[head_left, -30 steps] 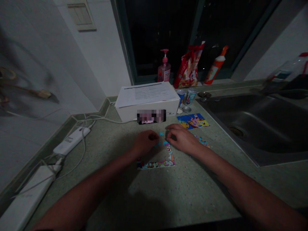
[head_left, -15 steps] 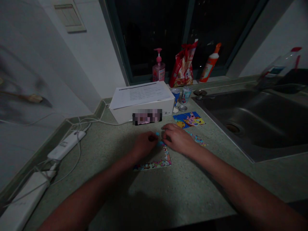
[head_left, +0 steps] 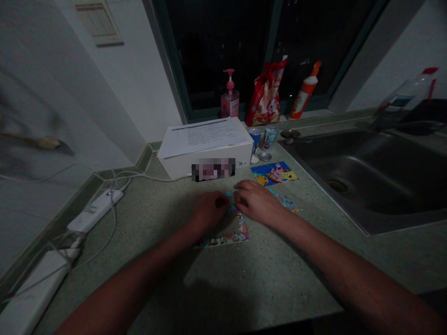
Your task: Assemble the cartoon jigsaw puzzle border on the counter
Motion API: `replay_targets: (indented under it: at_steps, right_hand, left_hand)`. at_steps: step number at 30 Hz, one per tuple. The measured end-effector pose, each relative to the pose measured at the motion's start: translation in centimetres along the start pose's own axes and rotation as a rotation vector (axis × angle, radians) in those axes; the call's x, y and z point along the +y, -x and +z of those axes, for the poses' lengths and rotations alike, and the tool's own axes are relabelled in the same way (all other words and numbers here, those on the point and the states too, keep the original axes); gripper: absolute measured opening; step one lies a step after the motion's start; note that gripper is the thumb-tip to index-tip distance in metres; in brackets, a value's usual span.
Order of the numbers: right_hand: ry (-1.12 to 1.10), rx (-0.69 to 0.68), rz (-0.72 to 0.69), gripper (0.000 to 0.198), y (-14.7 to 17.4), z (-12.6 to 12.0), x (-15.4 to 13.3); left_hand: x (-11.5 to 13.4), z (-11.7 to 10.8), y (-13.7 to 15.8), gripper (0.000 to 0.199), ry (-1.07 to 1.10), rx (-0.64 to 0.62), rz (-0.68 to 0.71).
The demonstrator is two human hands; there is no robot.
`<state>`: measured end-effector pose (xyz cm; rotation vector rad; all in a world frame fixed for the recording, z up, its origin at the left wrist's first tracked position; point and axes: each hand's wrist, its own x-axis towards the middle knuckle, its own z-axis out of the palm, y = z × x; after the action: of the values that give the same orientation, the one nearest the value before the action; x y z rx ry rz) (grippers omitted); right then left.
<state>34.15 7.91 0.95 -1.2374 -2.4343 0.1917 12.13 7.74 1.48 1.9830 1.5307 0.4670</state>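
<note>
My left hand [head_left: 210, 208] rests over a small jigsaw puzzle [head_left: 223, 239], its thumb and index finger curled into a pinch at the puzzle's upper part. A light blue puzzle piece [head_left: 228, 193] shows right at those fingertips. Facing it from the right is my right hand [head_left: 256, 200], fingers bent and slightly apart, the tips close to the blue pieces at the puzzle's upper right. Colourful border pieces run along the bottom and right side; my left hand and its shadow hide much of the rest. Loose pieces [head_left: 288, 202] lie scattered beyond my right wrist.
A picture card [head_left: 274, 173] lies behind my right hand. Behind are a white box [head_left: 206, 151] with papers, a partly blurred phone [head_left: 214, 171] leaning on it, and two cans [head_left: 269, 138]. A sink [head_left: 377, 177] is at right; power strips [head_left: 96, 211] and cables at left.
Both hands stay nearly in place, with only a very slight shift of the fingers. The view has moved a little; the puzzle looks the same.
</note>
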Motion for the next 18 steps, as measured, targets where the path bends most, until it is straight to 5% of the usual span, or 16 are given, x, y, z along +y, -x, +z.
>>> replay_targets:
  at_steps: [18]
  right_hand:
    - [-0.029, -0.029, 0.021, 0.011, 0.0, 0.5, -0.1]
  left_hand:
    - [-0.2, 0.3, 1.1, 0.024, -0.21, -0.014, 0.172]
